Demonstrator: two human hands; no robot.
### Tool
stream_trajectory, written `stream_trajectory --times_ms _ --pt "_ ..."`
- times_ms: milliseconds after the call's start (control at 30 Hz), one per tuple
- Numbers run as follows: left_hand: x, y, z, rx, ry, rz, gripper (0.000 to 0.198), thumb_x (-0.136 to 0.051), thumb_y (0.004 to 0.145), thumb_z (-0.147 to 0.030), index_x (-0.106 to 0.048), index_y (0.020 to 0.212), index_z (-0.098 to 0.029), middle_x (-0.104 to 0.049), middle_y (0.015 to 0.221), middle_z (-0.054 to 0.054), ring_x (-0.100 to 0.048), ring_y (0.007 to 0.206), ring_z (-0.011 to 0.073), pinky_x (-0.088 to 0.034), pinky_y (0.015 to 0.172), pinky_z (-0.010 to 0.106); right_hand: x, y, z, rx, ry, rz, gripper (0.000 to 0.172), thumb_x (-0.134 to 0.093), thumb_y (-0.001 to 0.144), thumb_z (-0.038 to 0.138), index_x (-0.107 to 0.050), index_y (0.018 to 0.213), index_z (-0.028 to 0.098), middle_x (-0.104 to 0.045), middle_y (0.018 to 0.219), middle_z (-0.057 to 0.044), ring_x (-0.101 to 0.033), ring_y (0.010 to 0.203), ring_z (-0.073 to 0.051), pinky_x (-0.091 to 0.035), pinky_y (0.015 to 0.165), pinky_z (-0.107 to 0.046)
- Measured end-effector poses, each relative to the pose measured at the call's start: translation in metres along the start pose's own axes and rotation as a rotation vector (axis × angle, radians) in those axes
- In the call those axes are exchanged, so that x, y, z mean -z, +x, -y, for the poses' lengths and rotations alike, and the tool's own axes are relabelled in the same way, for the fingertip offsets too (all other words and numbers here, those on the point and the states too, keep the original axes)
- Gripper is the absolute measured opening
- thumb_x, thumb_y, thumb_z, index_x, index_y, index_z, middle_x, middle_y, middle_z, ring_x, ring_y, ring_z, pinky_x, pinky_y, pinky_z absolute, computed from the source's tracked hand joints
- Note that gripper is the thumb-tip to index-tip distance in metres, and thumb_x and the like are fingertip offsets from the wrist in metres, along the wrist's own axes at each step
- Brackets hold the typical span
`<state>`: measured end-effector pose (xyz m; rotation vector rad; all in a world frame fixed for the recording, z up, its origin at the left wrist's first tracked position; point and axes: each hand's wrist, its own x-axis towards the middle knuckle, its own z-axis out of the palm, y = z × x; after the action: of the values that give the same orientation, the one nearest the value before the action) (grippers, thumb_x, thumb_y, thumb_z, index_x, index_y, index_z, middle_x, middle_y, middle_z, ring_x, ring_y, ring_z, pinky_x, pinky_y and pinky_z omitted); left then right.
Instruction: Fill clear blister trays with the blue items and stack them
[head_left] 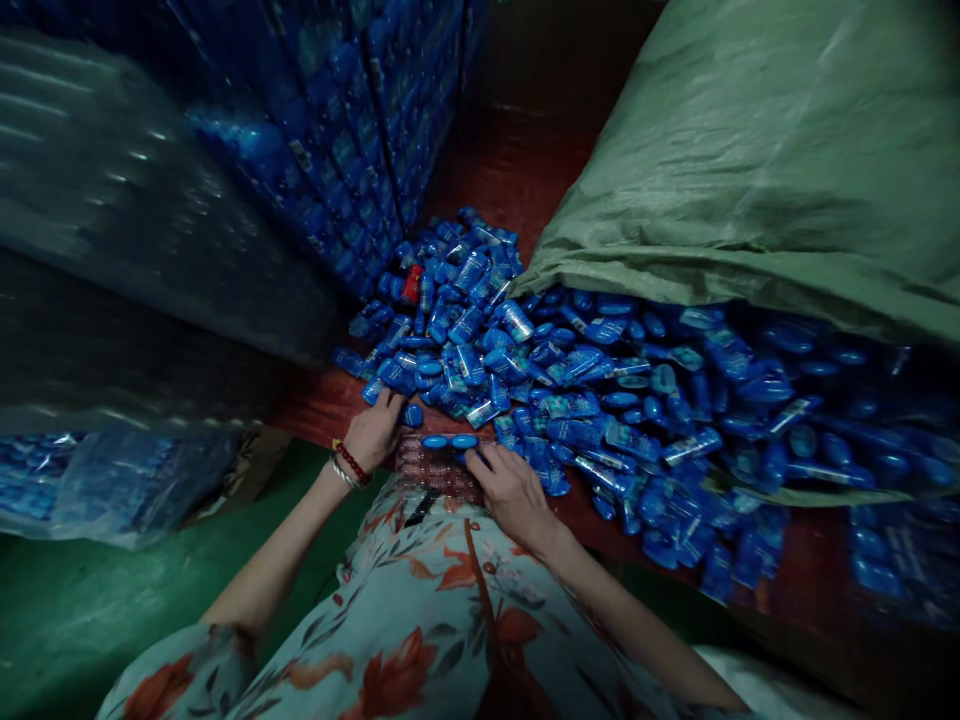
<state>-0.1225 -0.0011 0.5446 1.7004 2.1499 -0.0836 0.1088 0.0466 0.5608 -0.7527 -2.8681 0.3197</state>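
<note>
A big heap of small blue bottles spills from a green woven sack across a reddish floor. On my lap lies a clear plastic tray with two blue bottles set at its far edge. My left hand, with bead bracelets at the wrist, reaches into the near edge of the heap, its fingers curled on a blue bottle. My right hand rests on the tray's right side, its fingers closed at the nearer of the two bottles.
Shrink-wrapped stacks of blue bottles rise at the back left. A clear plastic bag with more blue items lies at my left on the green floor. One red bottle sits in the heap.
</note>
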Motion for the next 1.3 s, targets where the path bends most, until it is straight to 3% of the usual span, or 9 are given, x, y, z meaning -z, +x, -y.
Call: stream_trajectory --times_ms 67,133,233,300,467,600,767,933,1300 --pt "0.005 -0.005 0.001 0.062 0.005 -0.042 0.024 -0.050 0.086 -0.031 -0.052 0.106 -0.017 -0.051 0.110 0.010 -0.062 0.070 0.0173 -0.045 0.053 0.025 0.002 0.002 0.004 -0.024 -0.032 0.007 0.027 -0.041 0.084 0.005 -0.059 0.100 0.018 -0.056 0.082 -0.006 -0.049 0.075 -0.019 -0.038 0.064 -0.029" --pt "0.008 -0.017 0.005 0.095 -0.096 -0.191 0.024 -0.049 0.087 -0.034 -0.053 0.104 -0.018 -0.054 0.104 0.008 -0.061 0.071 0.0168 -0.045 0.055 0.024 0.002 0.002 0.006 -0.054 -0.038 0.013 0.026 -0.042 0.084 0.005 -0.060 0.098 0.018 -0.056 0.082 -0.006 -0.049 0.075 -0.018 -0.038 0.065 -0.029" --pt "0.006 -0.048 0.004 0.037 -0.387 -0.446 0.021 -0.049 0.088 -0.035 -0.056 0.096 -0.017 -0.058 0.089 0.005 -0.058 0.075 0.0158 -0.047 0.066 0.025 0.002 0.000 0.007 -0.081 -0.023 0.014 0.027 -0.041 0.085 0.006 -0.060 0.099 0.018 -0.055 0.083 -0.006 -0.050 0.075 -0.018 -0.039 0.066 -0.028" --pt "-0.001 -0.067 -0.005 -0.029 -0.553 -0.518 0.016 -0.049 0.089 -0.030 -0.058 0.092 -0.017 -0.060 0.085 0.004 -0.058 0.078 0.0146 -0.048 0.072 0.024 0.001 0.000 0.005 -0.073 -0.009 0.011 0.027 -0.040 0.086 0.007 -0.060 0.101 0.017 -0.056 0.083 -0.007 -0.050 0.076 -0.018 -0.040 0.066 -0.028" --pt "-0.035 -0.076 -0.033 -0.173 -0.621 -0.515 0.021 -0.041 0.090 -0.018 -0.056 0.106 -0.019 -0.065 0.096 0.005 -0.061 0.089 0.0145 -0.049 0.080 0.026 -0.004 -0.003 -0.001 -0.027 0.037 -0.018 0.030 -0.038 0.089 0.009 -0.059 0.110 0.015 -0.059 0.093 -0.010 -0.054 0.082 -0.019 -0.045 0.071 -0.029" --pt "-0.055 -0.059 -0.030 -0.335 -0.464 -0.540 0.029 -0.039 0.090 -0.014 -0.052 0.116 -0.016 -0.062 0.106 0.011 -0.059 0.101 0.0184 -0.050 0.086 0.031 -0.010 -0.008 -0.006 0.009 0.081 -0.062 0.036 -0.034 0.090 0.008 -0.055 0.118 0.015 -0.058 0.107 -0.013 -0.055 0.096 -0.020 -0.047 0.079 -0.030" --pt "-0.056 -0.049 -0.019 -0.427 -0.304 -0.510 0.032 -0.037 0.091 -0.017 -0.050 0.120 -0.016 -0.062 0.105 0.013 -0.059 0.101 0.0208 -0.051 0.084 0.033 -0.015 -0.009 -0.009 0.115 0.066 -0.214 0.033 -0.032 0.091 0.008 -0.056 0.113 0.011 -0.062 0.098 -0.012 -0.056 0.090 -0.019 -0.047 0.076 -0.031" --pt "-0.055 -0.041 -0.018 -0.522 -0.299 -0.513 0.030 -0.040 0.090 -0.018 -0.051 0.118 -0.015 -0.063 0.095 0.011 -0.062 0.089 0.0193 -0.053 0.077 0.031 -0.007 -0.001 -0.011 0.178 0.036 -0.173 0.024 -0.039 0.091 0.011 -0.061 0.101 0.010 -0.061 0.084 -0.009 -0.054 0.079 -0.017 -0.043 0.069 -0.028" --pt "-0.052 -0.038 -0.025 -0.403 -0.297 -0.494 0.030 -0.040 0.087 -0.014 -0.050 0.115 -0.013 -0.063 0.095 0.012 -0.061 0.088 0.0214 -0.053 0.076 0.033 -0.006 0.016 0.013 0.049 -0.118 -0.153 0.022 -0.042 0.089 0.011 -0.063 0.093 0.013 -0.056 0.074 -0.006 -0.050 0.069 -0.017 -0.035 0.061 -0.029"
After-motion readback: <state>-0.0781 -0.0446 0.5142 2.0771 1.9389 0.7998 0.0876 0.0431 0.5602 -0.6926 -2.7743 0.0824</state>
